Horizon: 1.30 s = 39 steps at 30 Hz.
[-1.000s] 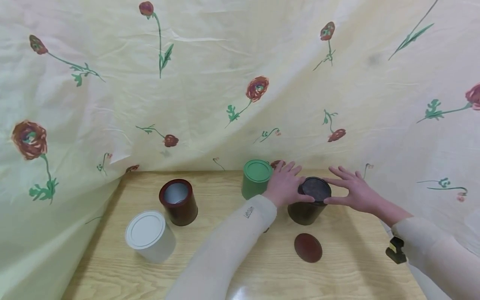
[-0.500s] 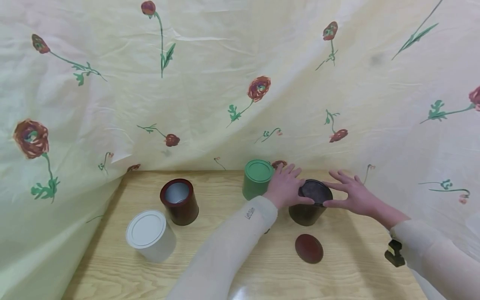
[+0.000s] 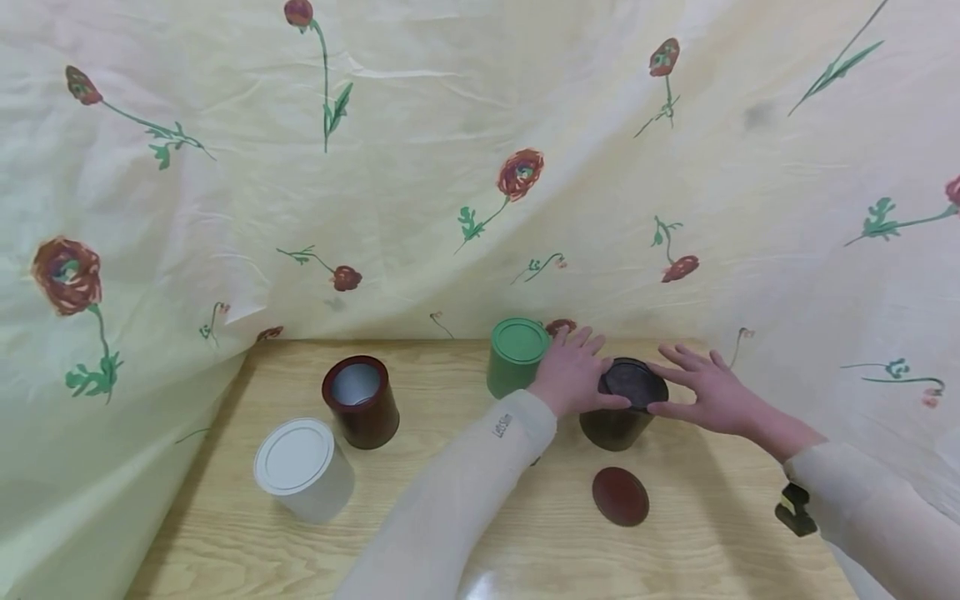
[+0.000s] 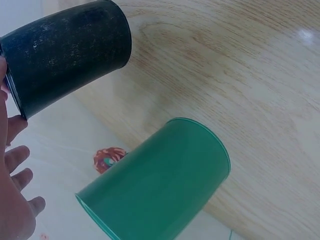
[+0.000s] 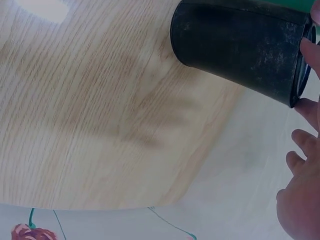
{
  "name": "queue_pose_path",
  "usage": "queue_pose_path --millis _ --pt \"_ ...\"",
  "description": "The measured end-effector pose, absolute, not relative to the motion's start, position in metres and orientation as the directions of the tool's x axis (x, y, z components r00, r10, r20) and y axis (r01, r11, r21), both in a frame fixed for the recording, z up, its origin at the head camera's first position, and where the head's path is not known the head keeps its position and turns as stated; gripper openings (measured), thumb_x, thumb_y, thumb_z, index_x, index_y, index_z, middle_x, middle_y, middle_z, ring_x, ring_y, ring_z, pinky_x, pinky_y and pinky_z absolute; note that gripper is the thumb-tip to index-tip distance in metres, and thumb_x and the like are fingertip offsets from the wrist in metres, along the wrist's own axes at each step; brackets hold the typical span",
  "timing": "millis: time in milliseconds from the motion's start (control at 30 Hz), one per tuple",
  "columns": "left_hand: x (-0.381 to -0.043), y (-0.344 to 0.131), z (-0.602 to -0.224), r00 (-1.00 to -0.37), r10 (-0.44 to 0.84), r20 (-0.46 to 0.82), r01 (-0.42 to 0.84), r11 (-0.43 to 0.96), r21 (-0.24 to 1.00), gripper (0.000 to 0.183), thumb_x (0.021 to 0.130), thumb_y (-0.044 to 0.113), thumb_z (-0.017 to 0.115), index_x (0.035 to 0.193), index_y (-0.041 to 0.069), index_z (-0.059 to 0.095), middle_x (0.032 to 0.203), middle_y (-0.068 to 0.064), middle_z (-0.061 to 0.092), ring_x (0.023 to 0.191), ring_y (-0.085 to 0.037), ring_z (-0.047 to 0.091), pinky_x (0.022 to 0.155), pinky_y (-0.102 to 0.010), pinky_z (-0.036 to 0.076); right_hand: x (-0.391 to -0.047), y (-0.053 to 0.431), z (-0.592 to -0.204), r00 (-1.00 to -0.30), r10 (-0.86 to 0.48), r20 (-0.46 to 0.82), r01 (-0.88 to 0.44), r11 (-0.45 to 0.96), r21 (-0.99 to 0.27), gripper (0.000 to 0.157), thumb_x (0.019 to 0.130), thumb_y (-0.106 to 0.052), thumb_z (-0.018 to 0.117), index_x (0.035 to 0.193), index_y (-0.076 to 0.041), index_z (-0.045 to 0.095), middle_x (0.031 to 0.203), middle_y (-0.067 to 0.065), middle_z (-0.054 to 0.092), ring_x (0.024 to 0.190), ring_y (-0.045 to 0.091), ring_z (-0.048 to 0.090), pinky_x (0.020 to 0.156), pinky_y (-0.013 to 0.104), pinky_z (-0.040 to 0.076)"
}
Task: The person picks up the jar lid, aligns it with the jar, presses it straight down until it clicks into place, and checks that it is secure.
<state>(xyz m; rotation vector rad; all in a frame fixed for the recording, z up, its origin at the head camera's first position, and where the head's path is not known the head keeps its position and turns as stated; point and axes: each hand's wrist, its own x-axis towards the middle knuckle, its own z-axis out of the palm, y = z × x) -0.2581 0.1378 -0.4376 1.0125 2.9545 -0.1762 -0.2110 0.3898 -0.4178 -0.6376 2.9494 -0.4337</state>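
Note:
A black can (image 3: 615, 427) stands upright at the right of the table, its dark round top (image 3: 636, 382) between both hands. My left hand (image 3: 572, 372) touches the near-left part of the rim with thumb and index finger. The other fingers spread out toward a green can (image 3: 508, 367) with a green top. From the right, my right hand (image 3: 708, 388) touches the same rim with thumb and index finger, its remaining fingers extended. Both wrist views show fingertips at the rim of the black can (image 4: 70, 57). A dark red round lid (image 3: 620, 497) lies in front of it.
Left on the wooden table (image 3: 442, 500) stand a dark red can (image 3: 367, 417) with its top uncovered and a white can (image 3: 318, 487) with a white top. A flower-patterned cloth (image 3: 420, 192) hangs behind the table and along its sides.
Both hands stay at the black can's rim with almost no movement. The head view has shifted very slightly. The cans and the red lid stand where they were.

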Motion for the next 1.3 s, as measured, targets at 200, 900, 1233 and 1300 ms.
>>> queue_pose_path --millis 200,900,1233,1300 --pt "-0.259 0.14 -0.438 -0.786 0.616 -0.046 0.617 0.777 -0.124 0.086 0.091 0.094 0.032 0.159 0.044 0.051 0.175 0.01 0.03 0.164 -0.018 0.018 0.132 -0.045 0.021 -0.21 0.387 -0.419 -0.904 -0.428 -0.014 -0.413 0.88 -0.235 0.074 0.094 -0.047 0.08 0.15 -0.003 0.061 0.163 0.032 0.042 0.152 0.056 0.032 0.121 0.08 0.008" --pt "-0.253 0.139 -0.435 -0.805 0.591 -0.05 0.593 0.804 -0.045 0.068 0.1 0.083 0.037 0.157 0.049 0.05 0.174 0.013 0.032 0.163 -0.017 0.023 0.13 -0.046 0.026 -0.214 0.389 -0.424 -0.891 -0.452 0.038 -0.441 0.845 -0.302 0.066 0.093 -0.04 0.082 0.148 -0.008 0.064 0.161 0.034 0.042 0.15 0.061 0.031 0.117 0.085 0.011" --pt "-0.255 0.144 -0.434 -0.824 0.564 -0.055 0.566 0.822 -0.06 0.067 0.099 0.083 0.043 0.155 0.049 0.054 0.169 0.013 0.041 0.16 -0.017 0.026 0.128 -0.048 0.028 -0.218 0.389 -0.431 -0.899 -0.437 0.03 -0.415 0.827 -0.378 0.067 0.093 -0.034 0.084 0.149 -0.004 0.062 0.16 0.036 0.042 0.148 0.065 0.03 0.112 0.086 0.018" --pt "-0.254 0.145 -0.434 -0.825 0.562 -0.064 0.565 0.823 -0.057 0.066 0.099 0.082 0.043 0.155 0.049 0.053 0.169 0.013 0.041 0.161 -0.017 0.025 0.128 -0.047 0.028 -0.218 0.39 -0.432 -0.903 -0.429 0.021 -0.4 0.822 -0.406 0.068 0.092 -0.032 0.085 0.148 -0.002 0.062 0.16 0.037 0.041 0.148 0.067 0.029 0.111 0.086 0.018"
